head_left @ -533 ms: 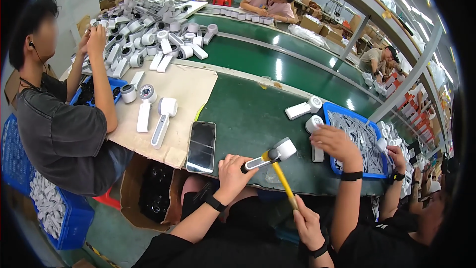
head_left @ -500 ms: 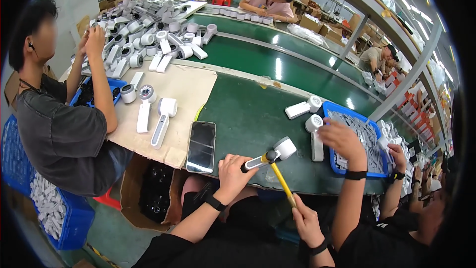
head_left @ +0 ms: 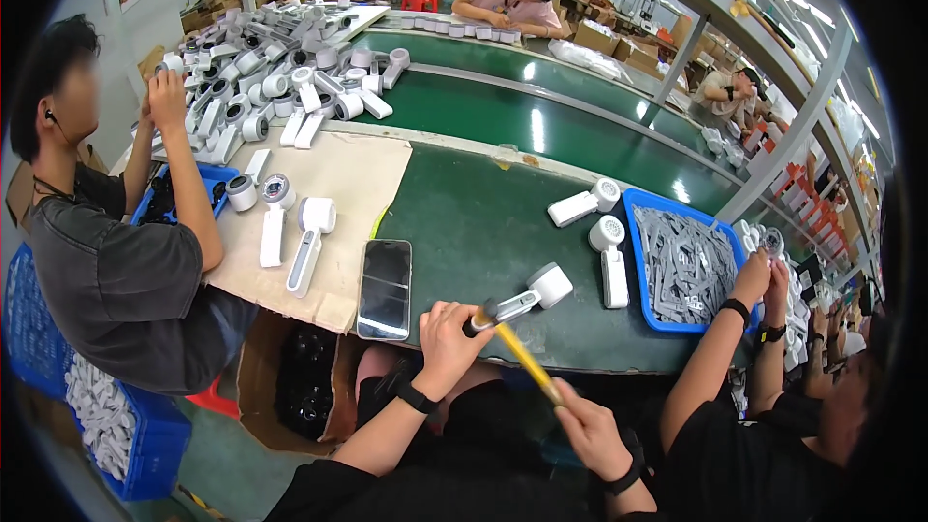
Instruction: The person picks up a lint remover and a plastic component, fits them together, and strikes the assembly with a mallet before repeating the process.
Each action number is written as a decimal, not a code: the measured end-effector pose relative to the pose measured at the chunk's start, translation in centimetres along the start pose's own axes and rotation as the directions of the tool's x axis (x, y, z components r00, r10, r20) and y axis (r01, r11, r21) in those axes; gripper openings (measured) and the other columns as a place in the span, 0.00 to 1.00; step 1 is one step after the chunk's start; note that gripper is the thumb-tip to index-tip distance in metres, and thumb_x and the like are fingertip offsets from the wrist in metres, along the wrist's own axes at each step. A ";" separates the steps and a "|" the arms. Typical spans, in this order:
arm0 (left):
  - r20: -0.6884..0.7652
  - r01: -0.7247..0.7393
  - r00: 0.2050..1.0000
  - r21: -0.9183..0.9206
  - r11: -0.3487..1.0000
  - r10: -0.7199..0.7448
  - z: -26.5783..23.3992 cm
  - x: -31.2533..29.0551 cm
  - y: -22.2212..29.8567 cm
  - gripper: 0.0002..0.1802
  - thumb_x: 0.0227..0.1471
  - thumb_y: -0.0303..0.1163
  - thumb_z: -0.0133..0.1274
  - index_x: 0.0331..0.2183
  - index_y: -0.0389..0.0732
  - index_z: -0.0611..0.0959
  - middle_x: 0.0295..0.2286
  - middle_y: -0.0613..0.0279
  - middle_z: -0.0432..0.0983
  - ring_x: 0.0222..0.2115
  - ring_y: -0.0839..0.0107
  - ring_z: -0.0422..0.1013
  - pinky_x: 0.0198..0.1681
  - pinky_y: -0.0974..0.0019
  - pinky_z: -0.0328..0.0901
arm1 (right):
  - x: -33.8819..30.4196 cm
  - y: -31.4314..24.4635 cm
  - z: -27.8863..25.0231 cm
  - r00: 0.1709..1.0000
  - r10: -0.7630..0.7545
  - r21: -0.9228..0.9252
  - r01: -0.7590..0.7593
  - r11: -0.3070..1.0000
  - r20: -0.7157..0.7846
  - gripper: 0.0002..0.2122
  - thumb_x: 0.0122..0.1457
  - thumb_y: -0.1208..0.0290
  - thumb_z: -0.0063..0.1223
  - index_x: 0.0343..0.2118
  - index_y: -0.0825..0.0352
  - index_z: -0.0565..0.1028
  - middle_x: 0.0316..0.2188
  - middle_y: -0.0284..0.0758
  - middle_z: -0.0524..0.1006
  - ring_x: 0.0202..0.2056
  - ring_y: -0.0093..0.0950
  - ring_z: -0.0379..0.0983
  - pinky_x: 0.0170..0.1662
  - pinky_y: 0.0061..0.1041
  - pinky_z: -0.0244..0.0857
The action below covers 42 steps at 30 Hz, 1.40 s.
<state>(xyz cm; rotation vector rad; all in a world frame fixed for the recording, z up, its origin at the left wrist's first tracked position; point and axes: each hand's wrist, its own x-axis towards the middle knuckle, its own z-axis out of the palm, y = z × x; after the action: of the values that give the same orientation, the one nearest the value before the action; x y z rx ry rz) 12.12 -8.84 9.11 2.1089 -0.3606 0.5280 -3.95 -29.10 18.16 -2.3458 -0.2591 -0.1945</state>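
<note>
My left hand (head_left: 449, 344) is closed round the end of a white handheld device (head_left: 551, 285) with a round head and a grey inlay along its handle. The device lies tilted over the front of the green worktop (head_left: 464, 213), its head pointing away to the right. My right hand (head_left: 592, 432) grips a hammer (head_left: 522, 353) by its yellow handle. The hammer's dark head is over the device's handle beside my left fingers; whether it touches cannot be made out. Left of my left hand lies a phone (head_left: 385, 290) with a dark screen.
Two similar devices (head_left: 612, 271) lie by a blue tray (head_left: 630, 232) of grey strips. A co-worker's hands (head_left: 764, 280) hold a part beyond it. On the left, cardboard (head_left: 362, 174) carries three more devices, near another co-worker (head_left: 126, 222). A large heap of devices (head_left: 280, 77) lies behind.
The hammer head has shifted left and slightly down along the handle, toward my left fingers. The right-hand co-worker's hand has moved from the blue tray to the right. The view has shifted slightly.
</note>
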 end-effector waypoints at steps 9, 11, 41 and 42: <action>0.014 -0.021 1.000 0.014 1.000 0.020 -0.4 0.1 0.3 0.14 0.38 0.38 0.70 0.31 0.48 0.86 0.27 0.71 0.77 0.36 0.66 0.70 0.38 0.60 0.57 | -1.1 1.7 -0.6 0.947 0.303 0.181 -0.318 0.931 0.108 0.22 0.65 0.75 0.48 0.63 0.68 0.67 0.21 0.28 0.71 0.21 0.14 0.66 0.27 0.17 0.63; 0.022 -0.007 1.000 0.018 1.000 0.007 -0.4 0.0 0.1 0.14 0.38 0.38 0.70 0.31 0.48 0.86 0.28 0.71 0.77 0.36 0.66 0.71 0.38 0.60 0.57 | -1.2 1.5 -1.1 0.955 0.291 0.199 -0.295 0.935 0.052 0.22 0.65 0.75 0.48 0.63 0.68 0.67 0.20 0.27 0.71 0.20 0.14 0.65 0.26 0.17 0.62; -0.018 0.106 0.994 0.018 0.994 -0.105 -2.7 0.5 0.6 0.12 0.47 0.33 0.66 0.34 0.39 0.84 0.34 0.56 0.76 0.38 0.55 0.72 0.42 0.56 0.66 | 0.8 2.6 -0.6 0.964 0.264 0.391 -0.250 0.886 0.018 0.23 0.65 0.77 0.48 0.64 0.67 0.66 0.23 0.27 0.72 0.19 0.12 0.64 0.24 0.14 0.60; -0.018 0.111 0.994 0.021 0.994 -0.110 -2.7 0.5 0.5 0.12 0.47 0.33 0.66 0.34 0.39 0.84 0.34 0.56 0.76 0.38 0.55 0.72 0.42 0.56 0.66 | 1.0 2.4 -0.5 0.964 0.264 0.392 -0.252 0.885 0.024 0.23 0.65 0.77 0.48 0.64 0.67 0.66 0.23 0.27 0.72 0.19 0.12 0.64 0.24 0.14 0.60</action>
<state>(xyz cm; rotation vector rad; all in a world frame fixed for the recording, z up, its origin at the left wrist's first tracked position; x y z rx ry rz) 11.66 -6.88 11.05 2.1303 -0.2277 0.4868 -2.40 -31.01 17.11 -1.9499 0.0330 -0.0405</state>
